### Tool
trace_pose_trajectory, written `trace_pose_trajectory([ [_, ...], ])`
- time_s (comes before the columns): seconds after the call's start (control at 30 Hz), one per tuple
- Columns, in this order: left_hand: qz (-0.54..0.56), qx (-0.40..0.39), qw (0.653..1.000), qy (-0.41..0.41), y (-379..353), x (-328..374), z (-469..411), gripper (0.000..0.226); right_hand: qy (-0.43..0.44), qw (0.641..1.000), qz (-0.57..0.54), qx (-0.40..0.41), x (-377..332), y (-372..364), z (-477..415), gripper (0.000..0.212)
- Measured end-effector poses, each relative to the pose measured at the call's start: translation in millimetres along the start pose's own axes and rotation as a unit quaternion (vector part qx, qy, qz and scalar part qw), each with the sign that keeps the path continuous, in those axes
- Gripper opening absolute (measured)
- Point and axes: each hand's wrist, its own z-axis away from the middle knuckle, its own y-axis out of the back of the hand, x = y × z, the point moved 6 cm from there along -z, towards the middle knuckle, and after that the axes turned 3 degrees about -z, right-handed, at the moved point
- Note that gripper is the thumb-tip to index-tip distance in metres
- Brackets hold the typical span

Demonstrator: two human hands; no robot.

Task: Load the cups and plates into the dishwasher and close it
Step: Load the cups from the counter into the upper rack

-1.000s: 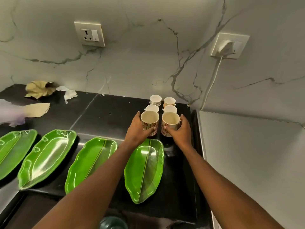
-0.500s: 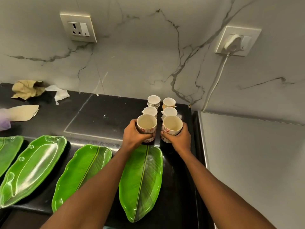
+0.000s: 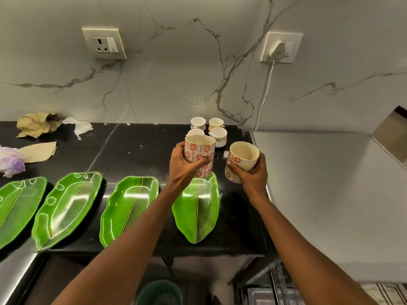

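**dishdad:** how do those flowery cups handle? They look breakable.

**me:** They look ceramic to me, so stiff and glossy. Probably a bit slick, and they'd chip if I clinked them together. Light enough for one hand each, I'd say. The left floral cup (image 3: 199,150) is up off the worktop (image 3: 132,150), with my left hand (image 3: 184,170) wrapped round its lower half and the thumb across the front. The right floral cup (image 3: 242,157) is in my right hand (image 3: 253,176), fingers curled round the wall, tilted a little. I can't see any handles, so I'd grip the wall, not the rim.

**dishdad:** and the rest?

**me:** Four small white cups (image 3: 219,136) sit just behind, near the back wall. Four green leaf plates (image 3: 130,208) lie in a row along the front, the nearest right under my left hand. They look thin and slippery, so I'd lift them by the long edges, one at a time. Some wire rack (image 3: 282,282) shows bottom right, but I can't tell if that's the dishwasher.
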Motion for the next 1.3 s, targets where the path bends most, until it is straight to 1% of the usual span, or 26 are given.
trace_pose_trajectory([
  [0.1, 0.045, -0.015, 0.999, 0.025, -3, 11, 31, 0.078, -0.018, 0.999, -0.025, 0.024, -3, 17, 30, 0.075],
  [0.17, 0.093, -0.028, 0.993, 0.061, -4, 14, 60, 0.07, -0.045, 0.997, -0.042, 0.037, -4, 31, 55, 0.075],
  [0.23, 0.146, -0.034, 0.983, 0.104, -5, 16, 87, 0.051, -0.067, 0.995, -0.06, 0.05, -6, 44, 79, 0.072],
  [0.3, 0.206, -0.058, 0.965, 0.15, -13, 20, 118, 0.028, -0.089, 0.991, -0.076, 0.066, -8, 61, 110, 0.067],
  [0.33, 0.23, -0.07, 0.954, 0.18, -18, 19, 136, 0.023, -0.104, 0.988, -0.083, 0.075, -7, 73, 127, 0.065],
  [0.37, 0.254, -0.079, 0.941, 0.21, -23, 16, 151, 0.025, -0.116, 0.985, -0.092, 0.086, -6, 83, 140, 0.063],
  [0.4, 0.272, -0.09, 0.929, 0.233, -28, 12, 163, 0.036, -0.128, 0.982, -0.103, 0.094, -5, 93, 152, 0.061],
  [0.47, 0.287, -0.122, 0.914, 0.258, -40, 6, 187, 0.068, -0.153, 0.976, -0.111, 0.105, -2, 113, 174, 0.059],
  [0.5, 0.285, -0.144, 0.911, 0.262, -48, 4, 197, 0.08, -0.165, 0.975, -0.106, 0.108, 1, 124, 184, 0.057],
  [0.57, 0.274, -0.176, 0.907, 0.268, -61, 5, 215, 0.091, -0.186, 0.968, -0.115, 0.118, 7, 145, 202, 0.053],
  [0.63, 0.262, -0.212, 0.897, 0.284, -77, 6, 232, 0.094, -0.205, 0.964, -0.115, 0.124, 15, 166, 218, 0.052],
  [0.7, 0.247, -0.256, 0.885, 0.3, -97, 5, 248, 0.09, -0.223, 0.959, -0.114, 0.134, 23, 191, 234, 0.051],
  [0.77, 0.208, -0.304, 0.879, 0.303, -119, 3, 264, 0.083, -0.237, 0.953, -0.113, 0.153, 31, 217, 249, 0.048],
  [0.83, 0.152, -0.332, 0.883, 0.297, -141, 3, 280, 0.067, -0.252, 0.948, -0.105, 0.166, 39, 245, 263, 0.046],
  [0.9, 0.089, -0.34, 0.89, 0.289, -160, 0, 294, 0.061, -0.278, 0.939, -0.103, 0.175, 48, 269, 277, 0.049],
  [1.0, -0.008, -0.323, 0.909, 0.262, -196, -12, 311, 0.071, -0.331, 0.919, -0.096, 0.192, 70, 310, 298, 0.055],
  [1.07, -0.085, -0.323, 0.915, 0.227, -216, -19, 321, 0.073, -0.36, 0.908, -0.093, 0.191, 86, 329, 309, 0.059],
  [1.2, -0.219, -0.36, 0.896, 0.14, -262, -28, 342, 0.079, -0.417, 0.888, -0.083, 0.174, 120, 361, 330, 0.062],
  [1.3, -0.301, -0.371, 0.874, 0.082, -291, -39, 350, 0.084, -0.461, 0.875, -0.04, 0.143, 139, 374, 345, 0.059],
])
